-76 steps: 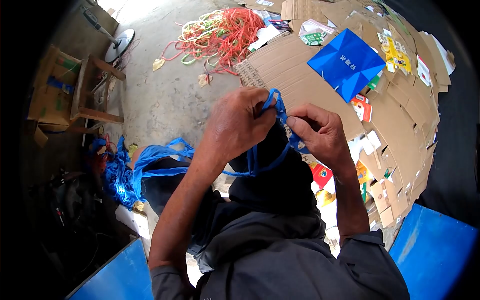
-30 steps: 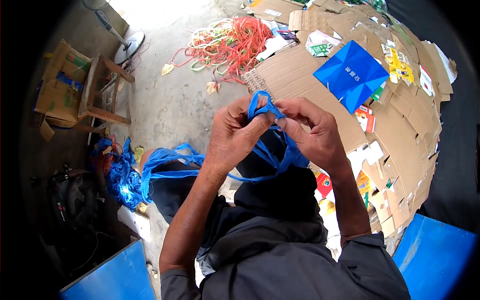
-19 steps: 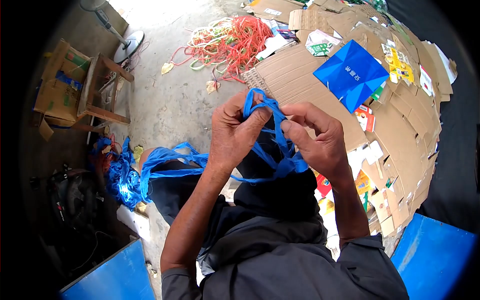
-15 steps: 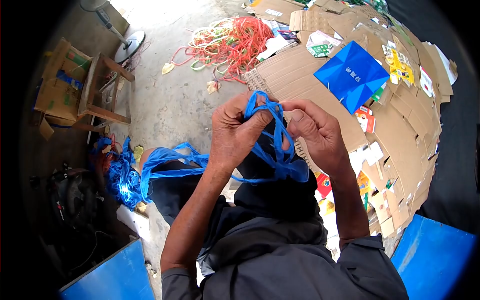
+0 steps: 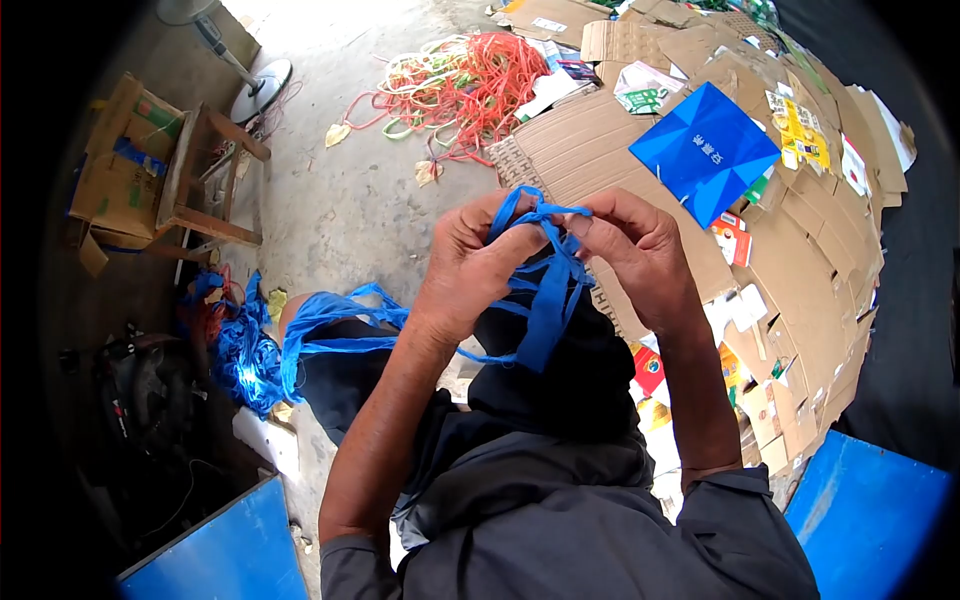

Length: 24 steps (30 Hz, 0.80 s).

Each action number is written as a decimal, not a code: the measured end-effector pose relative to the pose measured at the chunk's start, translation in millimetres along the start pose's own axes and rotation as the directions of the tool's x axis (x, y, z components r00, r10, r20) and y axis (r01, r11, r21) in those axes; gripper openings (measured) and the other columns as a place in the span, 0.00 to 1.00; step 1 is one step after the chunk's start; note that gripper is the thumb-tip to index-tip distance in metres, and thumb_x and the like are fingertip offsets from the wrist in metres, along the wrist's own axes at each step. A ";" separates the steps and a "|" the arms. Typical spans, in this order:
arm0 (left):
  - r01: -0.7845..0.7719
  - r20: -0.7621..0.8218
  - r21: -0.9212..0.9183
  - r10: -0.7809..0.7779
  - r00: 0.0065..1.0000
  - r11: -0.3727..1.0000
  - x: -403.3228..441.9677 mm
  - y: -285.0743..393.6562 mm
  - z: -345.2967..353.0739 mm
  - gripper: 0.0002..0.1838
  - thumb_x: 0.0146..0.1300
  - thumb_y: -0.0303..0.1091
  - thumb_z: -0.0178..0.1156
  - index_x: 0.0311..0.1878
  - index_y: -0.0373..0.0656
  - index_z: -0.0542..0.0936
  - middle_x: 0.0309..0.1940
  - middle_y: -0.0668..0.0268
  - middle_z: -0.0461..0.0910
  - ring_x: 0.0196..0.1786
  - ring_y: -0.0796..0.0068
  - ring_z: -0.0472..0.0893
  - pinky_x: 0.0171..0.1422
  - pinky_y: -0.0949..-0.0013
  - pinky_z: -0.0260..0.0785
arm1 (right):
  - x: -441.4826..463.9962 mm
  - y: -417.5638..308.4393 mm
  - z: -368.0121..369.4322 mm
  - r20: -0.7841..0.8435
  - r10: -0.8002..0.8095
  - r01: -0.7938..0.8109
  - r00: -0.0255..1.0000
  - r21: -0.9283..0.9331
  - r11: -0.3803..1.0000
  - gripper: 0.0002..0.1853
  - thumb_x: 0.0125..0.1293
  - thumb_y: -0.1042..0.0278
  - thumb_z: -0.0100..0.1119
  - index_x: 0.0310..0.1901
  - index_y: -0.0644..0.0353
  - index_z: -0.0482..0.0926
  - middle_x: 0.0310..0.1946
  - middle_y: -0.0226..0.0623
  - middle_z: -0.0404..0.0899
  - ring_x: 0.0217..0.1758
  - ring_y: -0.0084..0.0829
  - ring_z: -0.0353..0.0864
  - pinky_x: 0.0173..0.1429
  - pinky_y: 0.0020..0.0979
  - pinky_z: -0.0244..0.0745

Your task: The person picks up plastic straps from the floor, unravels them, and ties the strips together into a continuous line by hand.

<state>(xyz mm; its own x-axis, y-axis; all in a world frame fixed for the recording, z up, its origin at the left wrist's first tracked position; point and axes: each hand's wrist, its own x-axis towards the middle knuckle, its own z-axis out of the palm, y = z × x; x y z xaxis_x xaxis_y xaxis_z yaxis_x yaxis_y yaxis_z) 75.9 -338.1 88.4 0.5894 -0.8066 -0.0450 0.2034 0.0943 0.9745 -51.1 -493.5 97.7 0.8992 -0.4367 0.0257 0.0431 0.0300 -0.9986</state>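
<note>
Both hands are raised above my knees, working on a blue fabric strip [image 5: 548,310] that is looped and tangled between them. My left hand [image 5: 478,255] pinches the strip, with a loop standing up over its thumb and forefinger. My right hand [image 5: 635,250] grips a short end of the same strip between thumb and forefinger, just right of the crossing. Loose lengths hang down over my dark trousers, and more strip runs left across my knee toward a heap of blue strips [image 5: 248,350] on the floor. Whether the crossing is a knot, I cannot tell.
A pile of red and green cords [image 5: 470,85] lies on the concrete ahead. Flattened cardboard [image 5: 800,270] covers the right side, with a blue printed box [image 5: 705,152] on it. A wooden stool [image 5: 215,180] and cardboard carton [image 5: 125,170] stand left, near a fan base [image 5: 262,92].
My right thumb and forefinger have closed on a strip end beside the crossing. The loop at the right has drawn in, and a wider length now hangs straight down below the hands.
</note>
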 end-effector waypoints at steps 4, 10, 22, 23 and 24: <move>0.130 -0.017 -0.024 -0.130 0.991 0.991 -2.8 13.4 5.0 0.10 0.71 0.37 0.67 0.47 0.41 0.88 0.24 0.80 0.76 0.21 0.93 0.64 0.21 0.80 0.48 | 4.1 -5.0 -1.7 -0.049 -0.077 0.078 0.996 0.018 0.997 0.06 0.75 0.71 0.63 0.46 0.65 0.84 0.35 0.29 0.87 0.40 0.15 0.81 0.46 0.22 0.77; 0.128 0.052 0.034 -0.130 0.990 0.991 -4.5 24.0 5.5 0.08 0.71 0.36 0.70 0.39 0.42 0.88 0.27 0.80 0.78 0.29 0.91 0.69 0.31 0.79 0.57 | 5.8 -10.1 -4.1 -0.041 -0.184 0.183 0.982 -0.027 0.983 0.05 0.73 0.75 0.62 0.46 0.65 0.81 0.38 0.31 0.86 0.43 0.18 0.83 0.49 0.24 0.78; 0.030 0.106 0.093 -0.040 0.994 0.995 -2.5 6.6 0.7 0.13 0.67 0.41 0.73 0.45 0.42 0.87 0.20 0.80 0.72 0.18 0.91 0.62 0.22 0.78 0.48 | 23.0 -1.3 -29.4 0.110 -0.600 0.424 0.793 -0.806 0.412 0.10 0.59 0.85 0.61 0.42 0.63 0.81 0.35 0.43 0.81 0.38 0.44 0.84 0.43 0.38 0.79; 0.028 0.119 0.109 -0.041 0.992 0.994 -2.7 3.3 -0.2 0.12 0.67 0.42 0.73 0.43 0.42 0.87 0.20 0.80 0.72 0.18 0.90 0.62 0.22 0.78 0.48 | 22.5 3.7 -29.6 0.059 -0.555 0.395 0.830 -0.764 0.511 0.10 0.60 0.84 0.60 0.43 0.64 0.81 0.36 0.42 0.82 0.38 0.40 0.84 0.43 0.37 0.79; 0.026 0.133 0.126 -0.043 0.990 0.992 -2.9 1.6 -0.3 0.12 0.67 0.42 0.73 0.40 0.42 0.87 0.20 0.80 0.72 0.19 0.90 0.63 0.23 0.78 0.49 | 21.9 11.5 -29.0 0.011 -0.503 0.360 0.864 -0.712 0.603 0.10 0.62 0.84 0.59 0.43 0.64 0.82 0.36 0.41 0.82 0.37 0.37 0.85 0.43 0.35 0.80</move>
<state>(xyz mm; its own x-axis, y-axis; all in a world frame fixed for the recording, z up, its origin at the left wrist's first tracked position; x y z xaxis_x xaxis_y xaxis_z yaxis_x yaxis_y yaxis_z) 74.8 -335.4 90.0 0.4711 -0.8802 -0.0573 0.1191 -0.0009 0.9929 -43.5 -528.8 85.4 0.7603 -0.3824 0.5250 0.0399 -0.7792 -0.6255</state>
